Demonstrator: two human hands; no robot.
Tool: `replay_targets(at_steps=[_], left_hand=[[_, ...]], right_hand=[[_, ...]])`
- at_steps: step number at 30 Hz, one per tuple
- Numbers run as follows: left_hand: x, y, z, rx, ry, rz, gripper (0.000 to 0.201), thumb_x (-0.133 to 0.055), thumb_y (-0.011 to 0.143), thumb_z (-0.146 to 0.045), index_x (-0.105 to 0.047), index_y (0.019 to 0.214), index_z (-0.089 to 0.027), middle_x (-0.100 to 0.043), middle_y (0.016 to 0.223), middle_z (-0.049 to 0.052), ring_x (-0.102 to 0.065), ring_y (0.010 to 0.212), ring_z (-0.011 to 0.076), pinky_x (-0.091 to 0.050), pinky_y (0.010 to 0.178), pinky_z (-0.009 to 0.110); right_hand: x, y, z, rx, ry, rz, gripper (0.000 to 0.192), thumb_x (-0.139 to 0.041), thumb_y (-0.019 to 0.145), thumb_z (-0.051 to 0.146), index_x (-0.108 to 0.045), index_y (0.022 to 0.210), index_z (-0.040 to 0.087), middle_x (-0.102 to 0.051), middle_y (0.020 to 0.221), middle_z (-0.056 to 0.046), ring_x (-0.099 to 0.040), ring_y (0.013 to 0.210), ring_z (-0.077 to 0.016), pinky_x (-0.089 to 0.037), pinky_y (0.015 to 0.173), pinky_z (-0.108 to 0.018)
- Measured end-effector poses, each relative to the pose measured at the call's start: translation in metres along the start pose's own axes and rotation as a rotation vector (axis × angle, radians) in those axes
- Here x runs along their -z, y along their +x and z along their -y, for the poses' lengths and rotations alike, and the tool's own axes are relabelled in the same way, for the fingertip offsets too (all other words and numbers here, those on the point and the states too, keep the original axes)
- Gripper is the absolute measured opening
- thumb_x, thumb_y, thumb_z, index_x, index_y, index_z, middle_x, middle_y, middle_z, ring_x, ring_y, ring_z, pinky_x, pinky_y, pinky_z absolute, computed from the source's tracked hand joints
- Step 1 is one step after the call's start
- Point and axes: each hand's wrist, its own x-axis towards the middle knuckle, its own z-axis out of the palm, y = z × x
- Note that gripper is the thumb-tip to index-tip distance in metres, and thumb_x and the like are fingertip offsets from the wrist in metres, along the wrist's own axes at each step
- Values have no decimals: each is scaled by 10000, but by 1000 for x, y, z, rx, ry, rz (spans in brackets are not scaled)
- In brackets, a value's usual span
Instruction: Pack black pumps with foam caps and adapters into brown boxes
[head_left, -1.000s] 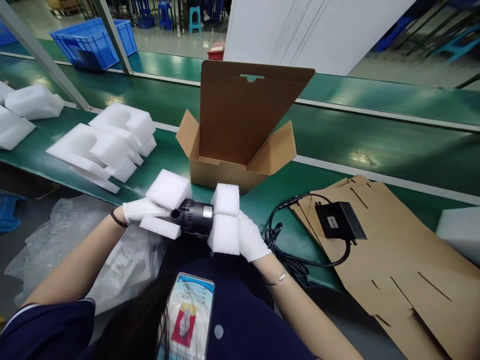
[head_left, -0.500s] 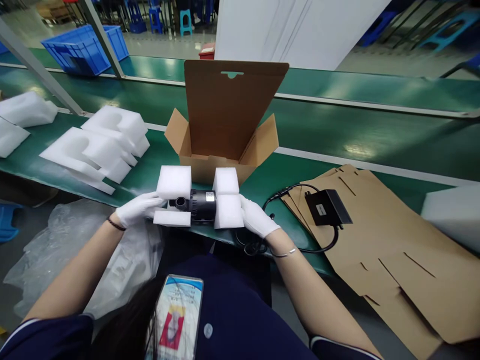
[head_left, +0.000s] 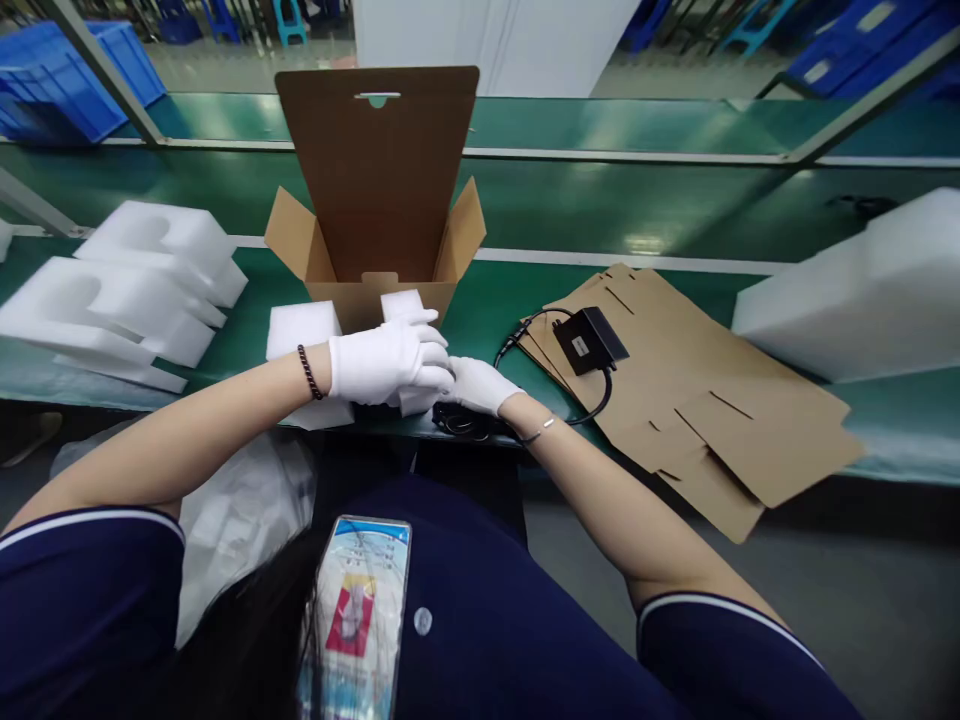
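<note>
This is a factory packing line. A long green conveyor belt with a pale edge stripe runs across the view, with a second green lane behind it framed by metal posts. White moulded foam inserts lie stacked on the belt at the left, and a large foam block sits at the right. An open cardboard carton stands on the belt, beside a pile of flat die-cut cardboard blanks. Blue plastic crates and blue stools fill the polished floor beyond.
</note>
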Motion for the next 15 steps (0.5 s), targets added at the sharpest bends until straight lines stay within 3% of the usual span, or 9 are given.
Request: replay_targets(at_steps=[3,5,8,11,13,15], left_hand=[[-3,-5,4,44,47,22,426,-582,786,-59,-718,1126,-276,-693,1087,79,-581,1105,283,-214,1249,593],[-1,-8,3,62,58,20,431,-591,771,-65,-714,1135,-261,-685,1081,85,-576,1081,287,-210,1242,613],[1,-8,-1,118,63,2,444,-591,766,-63,-705,1159,-235,-681,1099,94,-576,1089,291,-206,1232,633],[0,-7,-2,201,40,-20,411,-613,760,-91,-703,1138,-225,-680,1082,91,-583,1080,292,-194,1235,635],[-1,-6,-2,231,12,-31,383,-631,747,-117,-706,1107,-225,-680,1059,87,-589,1065,295,-183,1239,639],[-3,-4,-2,241,-34,-45,342,-635,744,-136,-713,1065,-224,-682,1025,82,-596,1049,295,-172,1243,645]], right_hand=[[27,-8,5,-55,191,-110,99,-550,949,193,-644,925,173,-773,1006,-113,-704,929,-216,-479,784,-274],[48,-25,11,0,434,-30,126,-525,948,192,-582,836,198,-732,804,-47,-666,702,-170,-477,659,-263],[64,-54,16,113,808,145,230,-519,975,358,-499,791,222,-529,598,52,-393,406,-96,-319,434,-246],[45,-74,15,91,982,253,267,-510,965,471,-447,849,239,-407,576,95,-221,392,-72,-177,399,-229],[16,-79,15,82,949,248,223,-503,954,448,-434,901,243,-417,587,94,-291,429,-91,-236,423,-228],[-16,-78,16,96,799,122,136,-493,939,357,-435,918,236,-512,651,53,-435,524,-124,-355,507,-248]])
